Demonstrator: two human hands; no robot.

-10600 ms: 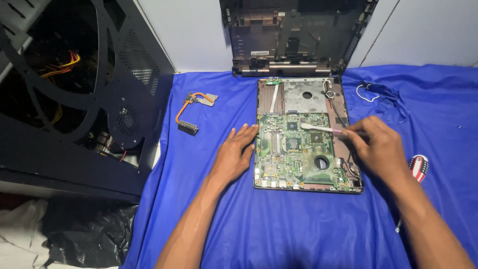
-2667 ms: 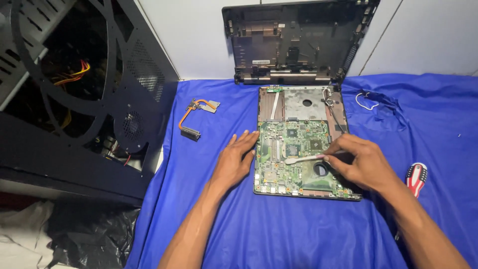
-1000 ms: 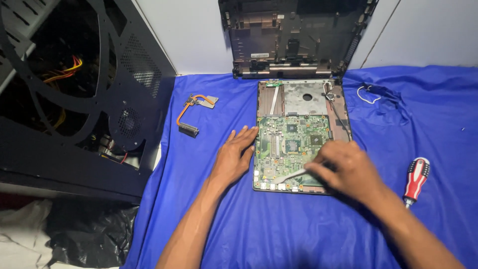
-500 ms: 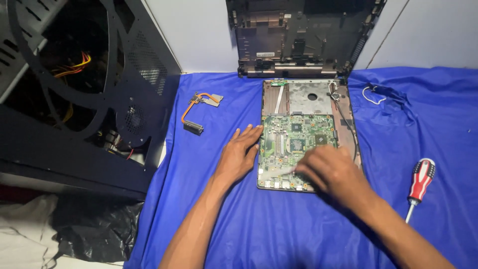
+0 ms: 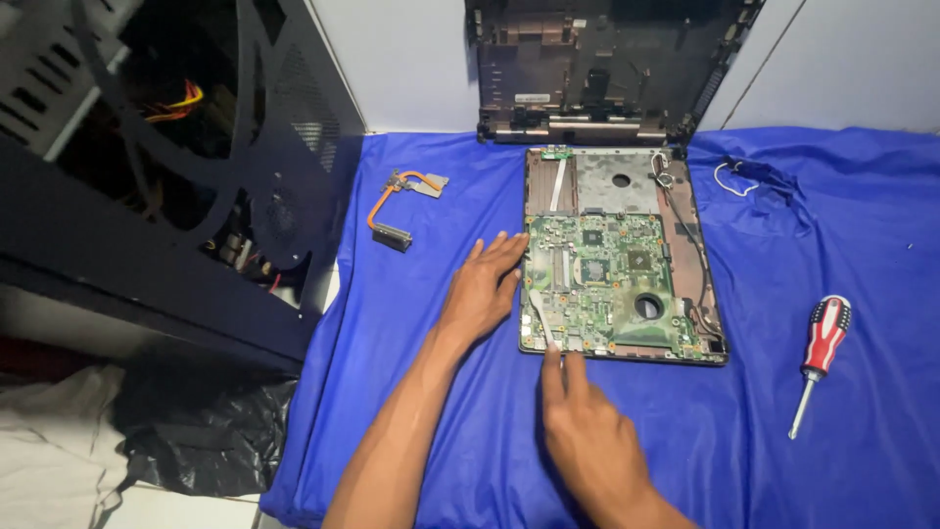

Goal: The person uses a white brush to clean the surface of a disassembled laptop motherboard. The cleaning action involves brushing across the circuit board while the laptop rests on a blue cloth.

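An opened laptop base [image 5: 701, 294] with a green motherboard [image 5: 607, 284] lies on a blue cloth [image 5: 842, 451]. My left hand [image 5: 485, 289] rests flat on the cloth, fingers spread, its fingertips against the left edge of the base. My right hand [image 5: 587, 431] reaches up from below. Its extended fingertips are at the front left edge of the board, on the near end of a thin white tool [image 5: 540, 312]. The tool lies slanted over the board's left part.
A red-and-white screwdriver [image 5: 821, 343] lies on the cloth to the right. A copper heat pipe [image 5: 399, 211] lies left of the base. A black computer case [image 5: 196, 176] stands at left, a dark laptop shell [image 5: 607, 69] leans on the wall behind, and a thin cable [image 5: 744, 176] lies at back right.
My right hand has moved with the white tool from the board's right side to its front left edge. The left hand has stayed in place.
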